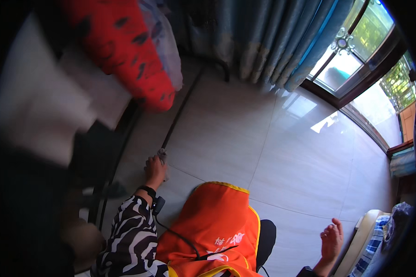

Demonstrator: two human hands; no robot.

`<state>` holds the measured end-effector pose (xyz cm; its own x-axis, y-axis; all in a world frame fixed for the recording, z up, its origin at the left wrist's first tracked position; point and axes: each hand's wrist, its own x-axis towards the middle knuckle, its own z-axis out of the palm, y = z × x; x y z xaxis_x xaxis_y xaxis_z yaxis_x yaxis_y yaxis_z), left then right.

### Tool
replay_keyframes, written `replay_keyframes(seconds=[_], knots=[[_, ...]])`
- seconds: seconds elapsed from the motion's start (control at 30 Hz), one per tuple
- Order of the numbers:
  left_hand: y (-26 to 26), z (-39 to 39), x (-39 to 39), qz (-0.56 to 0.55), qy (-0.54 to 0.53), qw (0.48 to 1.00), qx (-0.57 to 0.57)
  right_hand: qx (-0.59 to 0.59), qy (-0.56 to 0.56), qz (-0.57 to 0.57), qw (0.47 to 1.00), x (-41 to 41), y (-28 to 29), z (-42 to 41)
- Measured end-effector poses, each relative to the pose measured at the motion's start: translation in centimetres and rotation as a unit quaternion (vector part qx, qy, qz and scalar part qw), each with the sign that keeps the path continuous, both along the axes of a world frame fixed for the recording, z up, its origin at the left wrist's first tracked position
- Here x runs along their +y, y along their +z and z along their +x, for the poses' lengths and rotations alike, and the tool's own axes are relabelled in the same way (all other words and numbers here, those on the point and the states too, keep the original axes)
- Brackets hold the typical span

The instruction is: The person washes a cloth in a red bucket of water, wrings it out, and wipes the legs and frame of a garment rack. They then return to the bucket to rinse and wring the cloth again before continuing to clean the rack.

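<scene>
My left hand [156,168] grips a greyish crumpled cloth [163,156], which is closed around the near end of a thin dark bar [183,109]. The bar runs away across the tiles toward the curtains; whether it rests on the floor I cannot tell. A dark band and a small black device [158,205] with a cable sit on my left wrist. At the lower right, my right hand [331,239] hangs free over the floor with loosely bent fingers and nothing in it. An orange apron [214,214] with yellow edging and white print covers my lap.
Red fabric with black spots [135,59] hangs at upper left beside pale fabric [168,52]. Blue-grey curtains [263,41] reach down near a glass door [353,59]. A curved dark leg [226,71] stands below them. A cream-edged seat with plaid fabric [368,225] is at right.
</scene>
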<state>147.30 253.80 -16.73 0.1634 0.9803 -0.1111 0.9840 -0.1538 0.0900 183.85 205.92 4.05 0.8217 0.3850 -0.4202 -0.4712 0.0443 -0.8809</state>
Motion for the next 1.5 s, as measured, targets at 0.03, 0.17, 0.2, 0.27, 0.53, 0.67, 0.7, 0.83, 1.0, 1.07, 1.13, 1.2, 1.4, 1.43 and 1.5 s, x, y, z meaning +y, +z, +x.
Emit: replay_keyframes(seconds=[0.03, 0.17, 0.2, 0.27, 0.53, 0.67, 0.7, 0.83, 1.0, 1.07, 1.13, 1.2, 1.4, 1.43, 1.5], knots=[[0.3, 1.3, 1.1, 0.012, -0.025, 1.0, 0.005, 0.014, 0.0, -0.004, 1.0, 1.8, -0.6, -0.7], [0.1, 8.3, 7.3, 0.003, -0.07, 0.993, -0.093, 0.072, -0.006, -0.056, 0.996, 7.1, -3.2, -3.0], [0.3, 10.7, 10.2, -0.032, -0.071, 0.987, -0.14, 0.085, -0.03, -0.073, 0.993, 8.1, -3.8, -3.3], [-1.9, 14.3, 17.1, -0.007, -0.114, 0.986, -0.117, 0.105, -0.046, -0.078, 0.99, 9.7, -5.0, -3.7], [-3.3, 26.3, 29.3, 0.025, -0.153, 0.963, -0.218, 0.152, -0.035, -0.124, 0.98, 13.7, -7.4, -3.7], [-6.6, 18.4, 25.4, -0.04, -0.324, 0.917, -0.229, 0.146, -0.011, -0.137, 0.98, 15.2, -7.5, -2.7], [-6.8, 15.7, 22.5, -0.032, -0.235, 0.939, -0.25, 0.155, -0.003, -0.131, 0.979, 16.2, -7.9, -2.0], [-3.3, 5.6, 12.1, -0.171, -0.052, 0.963, -0.201, 0.101, 0.064, -0.116, 0.986, 21.5, -7.9, -0.5], [-2.0, -5.8, 3.0, -0.312, -0.03, 0.94, -0.136, 0.024, 0.22, -0.121, 0.968, 29.5, -7.0, -0.9], [1.8, -10.1, 2.3, -0.353, -0.062, 0.93, -0.085, -0.007, 0.3, -0.11, 0.948, 32.4, -5.6, -1.7], [3.9, -14.6, 4.3, -0.547, 0.098, 0.817, -0.155, -0.008, 0.362, -0.085, 0.928, 35.7, -4.9, -3.1], [5.0, -16.5, 5.3, -0.548, 0.145, 0.812, -0.14, -0.035, 0.392, -0.064, 0.917, 38.3, -4.6, -4.3], [0.3, -16.1, 7.8, -0.226, 0.158, 0.961, -0.024, -0.401, 0.449, -0.065, 0.796, 41.8, -10.0, -7.0], [-2.7, -14.5, 8.7, -0.196, 0.157, 0.967, -0.028, -0.442, 0.461, -0.081, 0.765, 41.6, -11.4, -7.1], [-0.4, -13.7, 11.4, -0.102, 0.173, 0.98, -0.011, -0.473, 0.444, -0.066, 0.758, 41.3, -12.2, -7.4]])
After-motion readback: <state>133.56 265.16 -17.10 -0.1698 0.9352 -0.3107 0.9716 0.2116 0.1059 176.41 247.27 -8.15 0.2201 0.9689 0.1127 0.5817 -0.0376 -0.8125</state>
